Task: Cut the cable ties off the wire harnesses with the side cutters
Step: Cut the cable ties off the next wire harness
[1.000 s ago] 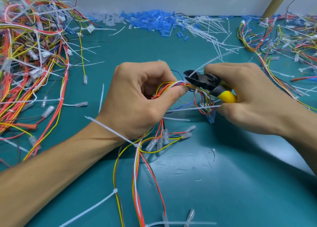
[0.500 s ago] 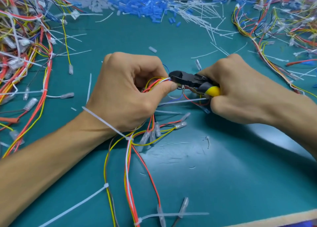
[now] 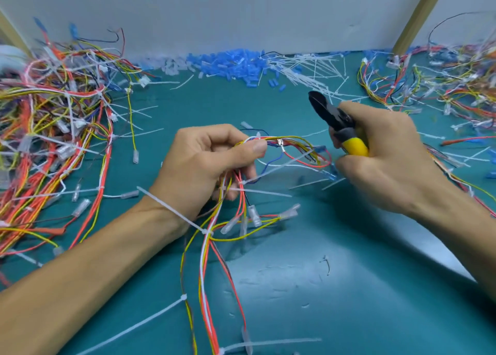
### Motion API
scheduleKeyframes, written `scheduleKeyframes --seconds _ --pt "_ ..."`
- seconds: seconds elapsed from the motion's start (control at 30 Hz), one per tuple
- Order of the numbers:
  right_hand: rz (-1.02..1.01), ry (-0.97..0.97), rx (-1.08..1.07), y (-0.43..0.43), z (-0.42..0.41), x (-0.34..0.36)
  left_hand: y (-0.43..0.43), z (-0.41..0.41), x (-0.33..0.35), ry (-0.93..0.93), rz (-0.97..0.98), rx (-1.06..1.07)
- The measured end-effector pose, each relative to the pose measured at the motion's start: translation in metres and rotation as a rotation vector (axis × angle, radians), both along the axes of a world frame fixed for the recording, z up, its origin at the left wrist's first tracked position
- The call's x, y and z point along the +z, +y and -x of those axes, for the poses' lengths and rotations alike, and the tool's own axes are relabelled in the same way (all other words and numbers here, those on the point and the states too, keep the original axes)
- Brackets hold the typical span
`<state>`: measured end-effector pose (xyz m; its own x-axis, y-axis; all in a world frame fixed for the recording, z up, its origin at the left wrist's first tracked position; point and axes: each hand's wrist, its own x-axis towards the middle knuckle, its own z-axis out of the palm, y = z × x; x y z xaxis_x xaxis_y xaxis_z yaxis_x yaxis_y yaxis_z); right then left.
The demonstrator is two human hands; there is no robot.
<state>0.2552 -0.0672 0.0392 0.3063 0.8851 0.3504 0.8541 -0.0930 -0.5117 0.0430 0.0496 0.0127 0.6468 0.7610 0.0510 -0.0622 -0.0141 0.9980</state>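
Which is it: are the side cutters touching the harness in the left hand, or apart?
Apart. The head view shows bare mat between the side cutters in the right hand and the harness that the left hand pinches.

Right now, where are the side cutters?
Head view, right of centre: the right hand grips the side cutters, tip up-left, apart from the wire harness in the left hand.
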Motion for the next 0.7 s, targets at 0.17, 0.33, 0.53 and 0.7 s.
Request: scheduleKeyframes --seconds 0.17,0.33,0.53,0.7 --pt "0.025 -0.005 -0.002 0.001 0.003 -0.001 0.006 0.004 0.004 -0.094 0.251 -0.074" --pt "0.038 0.143 0.042 -0.002 0.007 0.001 0.008 0.007 0.009 -0.222 0.18 -0.016" --pt "0.043 0.102 0.038 -0.004 0.008 0.002 0.012 0.009 0.009 -0.325 0.111 0.039" --pt "0.148 0.078 0.01 -0.005 0.009 -0.007 0.012 0.009 0.009 -0.382 0.089 0.071"
